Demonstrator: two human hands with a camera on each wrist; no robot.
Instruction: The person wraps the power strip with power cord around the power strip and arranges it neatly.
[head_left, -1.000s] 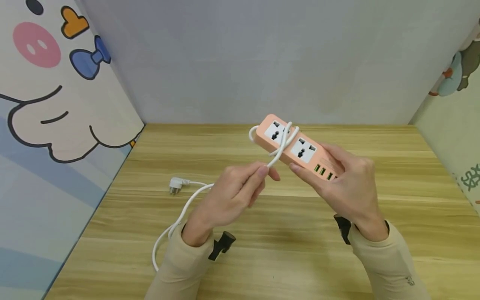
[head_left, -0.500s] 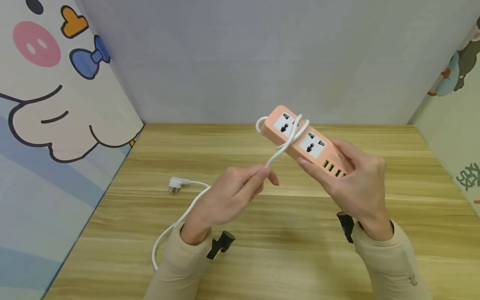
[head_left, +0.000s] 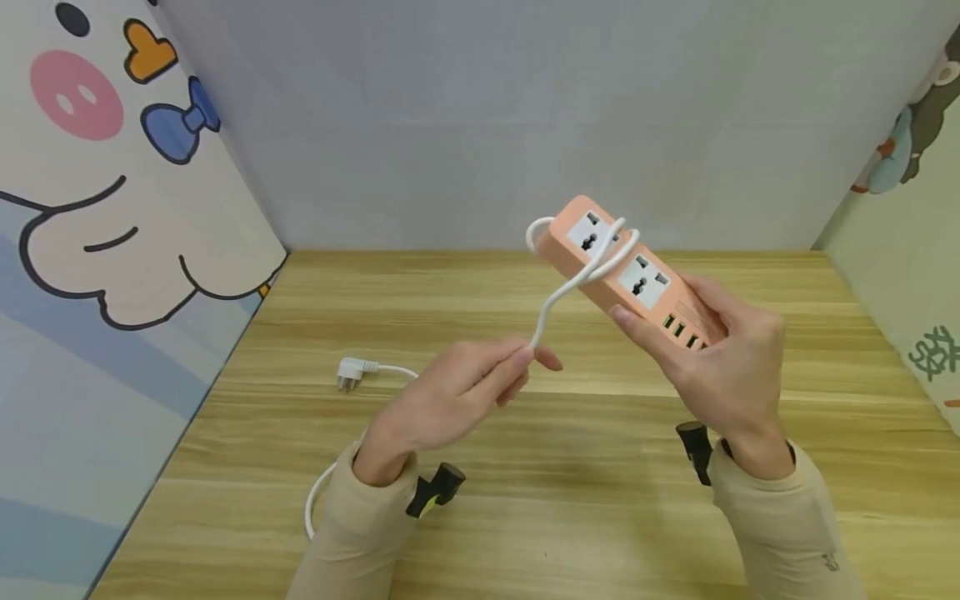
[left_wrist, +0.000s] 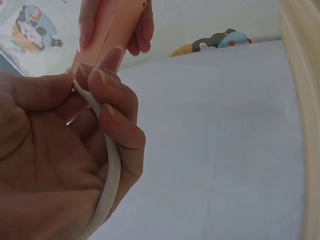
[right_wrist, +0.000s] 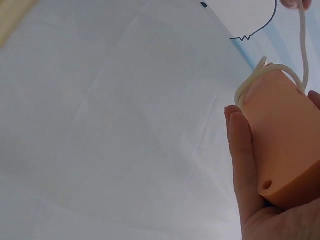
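Note:
A peach power strip [head_left: 596, 282] with white socket panels and several USB ports is held above the table, tilted, its far end up to the left. My right hand [head_left: 723, 358] grips its near end, thumb along the front side. White cord [head_left: 551, 308] loops round the strip's far half and runs down to my left hand [head_left: 468, 387], which pinches it between thumb and fingers. In the left wrist view the cord [left_wrist: 112, 170] passes across the palm under curled fingers. The right wrist view shows the strip's underside [right_wrist: 285, 135]. The white plug [head_left: 352, 371] lies on the table at left.
The wood-grain table [head_left: 600, 517] has a plain grey wall [head_left: 510, 108] behind it. Cartoon-printed panels stand at the left [head_left: 112, 250] and right. More cord [head_left: 318, 500] lies beside the left sleeve. Black camera mounts [head_left: 438, 490] sit at both wrists.
My right hand has moved the power strip up and to the right. The cord between it and my left hand shows a longer stretch. The left hand has dipped slightly, still pinching.

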